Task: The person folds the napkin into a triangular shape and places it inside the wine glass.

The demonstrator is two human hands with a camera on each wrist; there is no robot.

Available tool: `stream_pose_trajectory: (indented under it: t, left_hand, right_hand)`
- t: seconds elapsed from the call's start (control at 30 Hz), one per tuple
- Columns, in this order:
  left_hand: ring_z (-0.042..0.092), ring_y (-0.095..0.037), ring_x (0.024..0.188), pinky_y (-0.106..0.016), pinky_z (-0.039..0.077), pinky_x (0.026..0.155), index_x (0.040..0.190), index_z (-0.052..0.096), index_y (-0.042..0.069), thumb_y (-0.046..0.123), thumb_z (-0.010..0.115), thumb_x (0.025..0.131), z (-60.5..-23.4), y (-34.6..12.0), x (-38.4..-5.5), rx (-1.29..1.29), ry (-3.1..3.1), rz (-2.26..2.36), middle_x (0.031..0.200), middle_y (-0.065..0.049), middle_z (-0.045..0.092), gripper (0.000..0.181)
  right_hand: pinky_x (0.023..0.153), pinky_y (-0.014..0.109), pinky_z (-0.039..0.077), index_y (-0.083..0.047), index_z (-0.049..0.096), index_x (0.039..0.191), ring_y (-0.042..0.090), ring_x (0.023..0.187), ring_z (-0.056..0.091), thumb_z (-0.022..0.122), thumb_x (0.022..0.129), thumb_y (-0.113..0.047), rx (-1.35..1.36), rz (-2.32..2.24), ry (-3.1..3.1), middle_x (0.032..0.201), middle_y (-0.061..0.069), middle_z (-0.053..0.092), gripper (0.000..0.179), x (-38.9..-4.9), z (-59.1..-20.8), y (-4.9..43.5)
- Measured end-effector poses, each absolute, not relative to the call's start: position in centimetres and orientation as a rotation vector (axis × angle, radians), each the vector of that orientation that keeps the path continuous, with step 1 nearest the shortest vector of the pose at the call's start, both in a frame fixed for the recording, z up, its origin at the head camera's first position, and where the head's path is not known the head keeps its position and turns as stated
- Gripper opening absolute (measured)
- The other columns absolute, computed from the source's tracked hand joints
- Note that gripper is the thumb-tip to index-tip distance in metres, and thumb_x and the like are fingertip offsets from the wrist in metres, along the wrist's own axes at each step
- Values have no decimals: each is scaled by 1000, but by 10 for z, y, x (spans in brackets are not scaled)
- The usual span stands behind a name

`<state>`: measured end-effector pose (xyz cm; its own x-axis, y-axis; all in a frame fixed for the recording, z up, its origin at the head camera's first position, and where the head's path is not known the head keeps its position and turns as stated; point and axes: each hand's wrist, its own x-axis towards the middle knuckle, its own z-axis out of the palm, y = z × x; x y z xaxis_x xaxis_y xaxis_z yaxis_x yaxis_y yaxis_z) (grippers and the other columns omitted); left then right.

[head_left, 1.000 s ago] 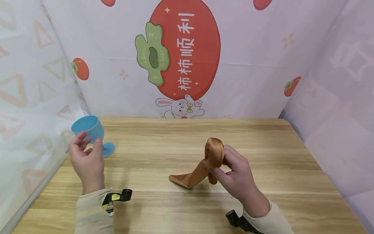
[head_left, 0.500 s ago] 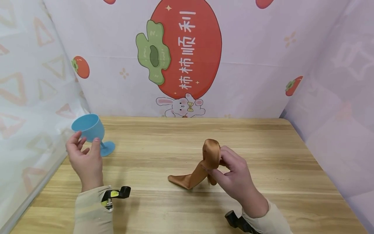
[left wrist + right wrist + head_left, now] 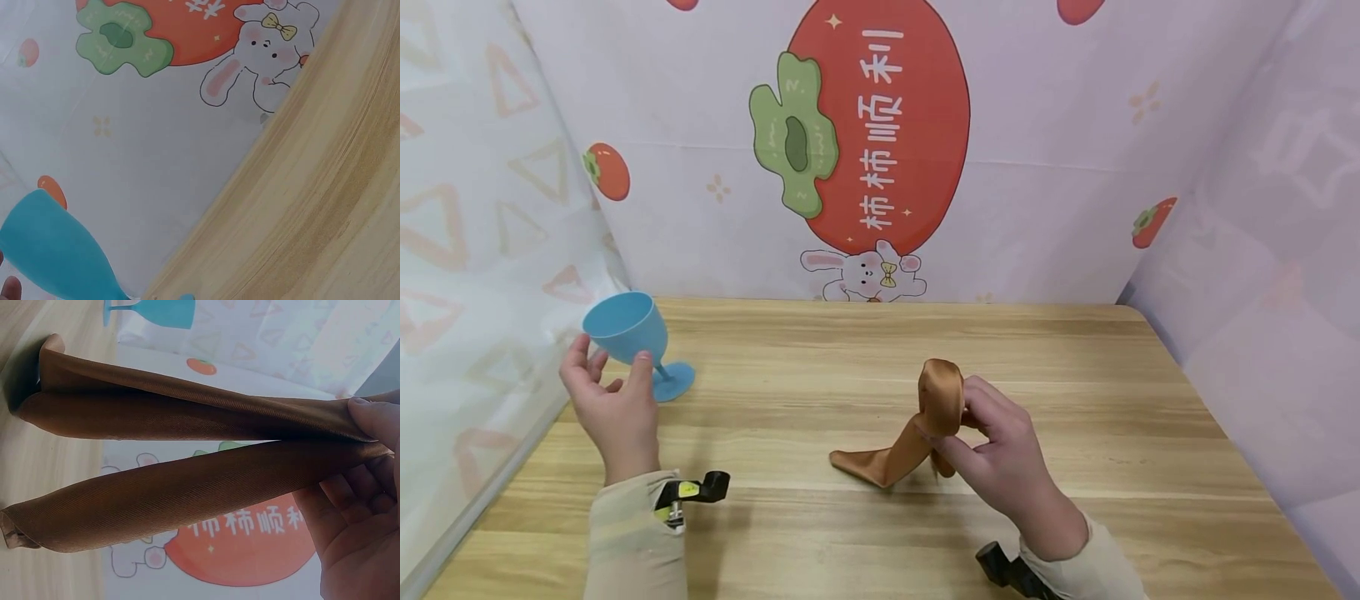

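Observation:
A brown satin cloth strip (image 3: 908,450) is pinched near its looped top by my right hand (image 3: 1000,442), which raises it over the table. One tapered end trails to the left on the wood. In the right wrist view, two lengths of the strip (image 3: 162,494) run from the thumb and fingers toward the table. At the left, a blue plastic goblet (image 3: 638,333) stands on its round foot. My left hand (image 3: 617,408) is just in front of its bowl, fingers spread and relaxed, fingertips close to the bowl. The left wrist view shows the goblet's bowl (image 3: 56,250) with fingertips at the edge.
The light wooden table (image 3: 790,375) is bounded by a printed back curtain (image 3: 1037,217) and hanging cloths on the left and right. Both wrists wear black camera mounts, the left one (image 3: 700,490) sticking out to the right.
My left hand has drawn slightly left and its fingers have spread, while the goblet stays in place. The right hand and the cloth strip have barely shifted.

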<state>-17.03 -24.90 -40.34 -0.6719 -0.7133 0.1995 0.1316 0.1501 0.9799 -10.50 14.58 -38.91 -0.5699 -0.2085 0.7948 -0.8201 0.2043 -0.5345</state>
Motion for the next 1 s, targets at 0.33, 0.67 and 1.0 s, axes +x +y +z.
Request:
stream_pose_trajectory:
  t: [0.33,0.67,1.0]
  left_hand:
    - [32,-9,139,-26,26,101,154,31,27,14,69,91,-409,-262,-178,556,-1750,-1638,158,12,31,74]
    - [18,-7,149,-31,19,114,159,17,26,18,65,95,-411,-265,-183,541,-1890,-1600,165,9,19,81]
    - [15,-7,150,-35,15,118,160,14,28,18,66,95,-418,-268,-191,542,-1921,-1598,165,6,19,83]
  right_hand:
    - [75,24,57,-2,67,102,11,90,63,71,95,-20,951,1380,-1923,94,7,64,20,-106,-389,146]
    - [74,25,57,-3,67,101,13,88,63,70,95,-20,942,1387,-1931,94,6,64,19,-106,-391,146]
    - [74,26,58,-2,68,101,14,88,64,71,95,-19,963,1389,-1916,94,6,65,19,-106,-390,146]
